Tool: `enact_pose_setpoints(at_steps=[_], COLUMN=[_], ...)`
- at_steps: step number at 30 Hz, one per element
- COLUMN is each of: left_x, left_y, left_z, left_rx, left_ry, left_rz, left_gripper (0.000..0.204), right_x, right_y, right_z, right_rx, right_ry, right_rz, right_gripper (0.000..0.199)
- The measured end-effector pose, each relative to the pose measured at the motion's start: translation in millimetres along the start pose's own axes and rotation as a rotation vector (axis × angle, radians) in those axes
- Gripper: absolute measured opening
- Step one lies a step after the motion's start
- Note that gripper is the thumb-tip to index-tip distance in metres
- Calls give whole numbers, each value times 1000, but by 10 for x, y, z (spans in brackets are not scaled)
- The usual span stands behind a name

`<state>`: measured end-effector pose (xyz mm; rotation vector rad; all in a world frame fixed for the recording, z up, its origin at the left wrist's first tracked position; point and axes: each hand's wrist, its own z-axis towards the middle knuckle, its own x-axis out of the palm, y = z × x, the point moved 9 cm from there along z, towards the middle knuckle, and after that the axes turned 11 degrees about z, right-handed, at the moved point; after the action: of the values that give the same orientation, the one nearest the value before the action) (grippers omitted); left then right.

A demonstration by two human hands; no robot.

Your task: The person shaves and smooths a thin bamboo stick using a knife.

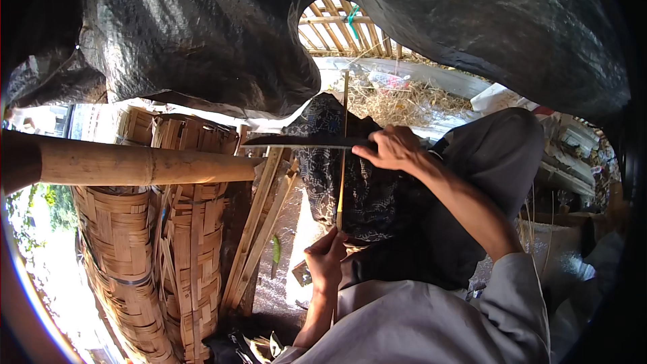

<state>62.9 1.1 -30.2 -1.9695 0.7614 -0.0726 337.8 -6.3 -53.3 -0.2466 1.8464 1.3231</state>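
My right hand (394,147) is closed round the handle end of a long dark-bladed knife (300,141), whose blade points left. The blade lies crosswise over a thin bamboo strip (341,192). I cannot tell whether the edge touches the strip. Low in the middle, my left hand (325,257) pinches the near end of this strip, which runs up and away from me past the knife. A dark patterned cloth (313,175) is spread over my lap beneath both.
A thick bamboo pole (141,162) juts in from the left. Behind it stand tall woven bamboo baskets (118,236) and split bamboo slats (253,249). Black plastic sheeting (202,34) hangs low overhead. Straw (404,101) lies beyond my knees.
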Motion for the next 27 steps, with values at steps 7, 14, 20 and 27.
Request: enact_pose_setpoints(at_steps=[7,14,20,27], left_x=[50,236,387,497], left_y=[37,-129,-463,-206], left_z=[259,364,448,847], left_rx=[55,-35,36,-69], left_ry=[9,129,312,262], left_rz=[-50,-102,-82,-141], left_gripper=[22,20,16,20], right_x=[336,203,22,263], right_y=[617,757,737,576], right_z=[-533,-586,-505,-238], right_rx=[-279,-376,-376,-251], right_ry=[119,75,-48,44], right_rz=[3,-73,96,-49], right_gripper=[69,63,59,71])
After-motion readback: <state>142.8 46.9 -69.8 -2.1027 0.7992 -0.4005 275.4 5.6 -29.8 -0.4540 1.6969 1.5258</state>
